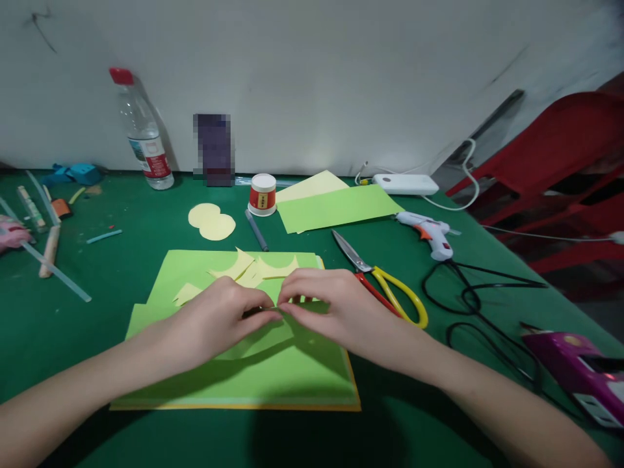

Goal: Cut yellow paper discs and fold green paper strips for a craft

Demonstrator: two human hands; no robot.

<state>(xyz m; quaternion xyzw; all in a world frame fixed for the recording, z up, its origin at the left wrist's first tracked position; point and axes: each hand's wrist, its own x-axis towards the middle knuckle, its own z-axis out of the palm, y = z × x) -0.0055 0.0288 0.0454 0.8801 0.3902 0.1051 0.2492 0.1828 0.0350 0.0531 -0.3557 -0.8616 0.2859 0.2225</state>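
My left hand (221,318) and my right hand (331,302) meet fingertip to fingertip over a stack of green paper sheets (273,374) on the green table. Both pinch a curved green paper piece (253,344) that lies on the stack. Yellow paper offcuts (253,268) rest on the stack's far edge, just beyond my fingers. Scissors with red and yellow handles (385,281) lie right beside my right hand.
Two yellow paper circles (212,221), a pen (256,229), a small red-and-white cup (262,194) and loose green and yellow sheets (336,205) lie further back. A glue gun (431,234) with black cord, a power bank (404,184), a water bottle (143,133), glue sticks (49,260) and a purple tool (580,370) surround them.
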